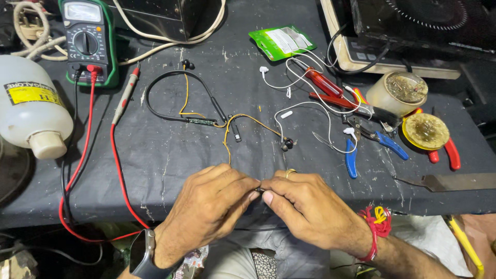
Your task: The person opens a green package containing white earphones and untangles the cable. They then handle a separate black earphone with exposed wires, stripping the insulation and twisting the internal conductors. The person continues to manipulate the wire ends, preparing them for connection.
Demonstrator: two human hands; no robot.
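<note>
At tabletop [155, 170] edge: left hand [209, 206], right hand [310, 209] both pinching small dark earbud part [260, 189]; neckband earphone [175, 98] wire-stage repair; next needs steady fingertip alignment.

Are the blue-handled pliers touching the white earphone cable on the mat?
Touching. The head view shows the white earphone cable running across the blue-handled pliers at their left handle, with no gap visible where they cross.

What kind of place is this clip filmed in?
Likely a small electronics repair bench: a multimeter with red and black leads, pliers and an opened neckband earphone lie on the dark table.
</note>
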